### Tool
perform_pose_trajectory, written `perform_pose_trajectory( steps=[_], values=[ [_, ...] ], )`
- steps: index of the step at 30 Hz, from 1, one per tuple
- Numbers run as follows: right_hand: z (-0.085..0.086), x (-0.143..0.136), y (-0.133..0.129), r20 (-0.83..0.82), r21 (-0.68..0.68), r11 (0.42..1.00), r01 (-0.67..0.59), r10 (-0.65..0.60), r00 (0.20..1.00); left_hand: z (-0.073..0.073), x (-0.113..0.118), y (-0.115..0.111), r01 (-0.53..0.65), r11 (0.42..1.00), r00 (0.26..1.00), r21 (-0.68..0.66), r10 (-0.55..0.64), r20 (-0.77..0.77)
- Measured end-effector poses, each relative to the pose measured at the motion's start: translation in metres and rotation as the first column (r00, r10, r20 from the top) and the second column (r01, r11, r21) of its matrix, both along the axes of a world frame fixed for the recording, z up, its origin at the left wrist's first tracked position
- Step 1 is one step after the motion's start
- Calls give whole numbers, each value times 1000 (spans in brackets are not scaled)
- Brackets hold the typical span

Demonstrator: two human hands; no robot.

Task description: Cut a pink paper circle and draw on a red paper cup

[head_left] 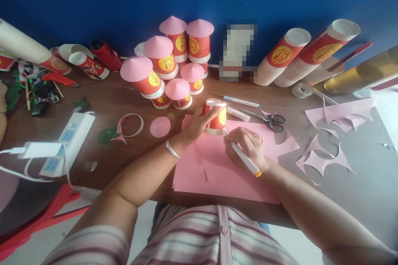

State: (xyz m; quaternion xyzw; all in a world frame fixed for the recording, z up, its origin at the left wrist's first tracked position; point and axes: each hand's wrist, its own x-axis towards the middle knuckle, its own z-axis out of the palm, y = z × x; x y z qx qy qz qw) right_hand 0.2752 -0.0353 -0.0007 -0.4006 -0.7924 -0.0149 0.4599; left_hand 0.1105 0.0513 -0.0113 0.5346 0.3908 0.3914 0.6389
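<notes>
My left hand (199,125) is wrapped round the side of a red paper cup (219,116) with a yellow print, which stands upside down on a stack of pink paper (217,174). In my right hand (247,145) is a white marker (244,158) with an orange end; its tip is at the lower right of the cup's rim. Just behind the cup lie a white tube, likely a glue stick (238,113), another marker (241,102) with a blue-green cap, and black-handled scissors (273,121).
Several cups with pink cone roofs (158,46) stand at the back. Stacked paper cups (287,51) lean on the right near a tape roll (302,90) and pink paper scraps (323,161). A power strip (73,140), a tape ring (130,125) and a pink disc (160,126) lie left.
</notes>
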Motion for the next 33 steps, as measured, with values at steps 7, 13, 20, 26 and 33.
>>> perform_pose_trajectory(
  steps=[7, 13, 20, 26, 33],
  values=[
    [1, 1, 0, -4, -13, 1000, 0, 0, 1000, 4, 0, -2, -15, 998, 1000, -59, 15, 15],
    [1, 1, 0, -11, -5, 1000, 6, -6, 1000, 7, -1, -2, -25, 997, 1000, -72, 25, -1],
    [2, 1, 1, 2, 4, 999, 36, -36, 999, 6, -1, -2, -2, 995, 1000, -96, 3, 10],
    [3, 2, 1, -19, 10, 1000, 25, -25, 1000, 11, -1, -3, 48, 996, 999, -80, -47, 20],
    [7, -2, -4, -9, 15, 999, -48, 48, 999, 3, 3, -2, -3, 997, 997, -80, 9, 82]
  ],
)
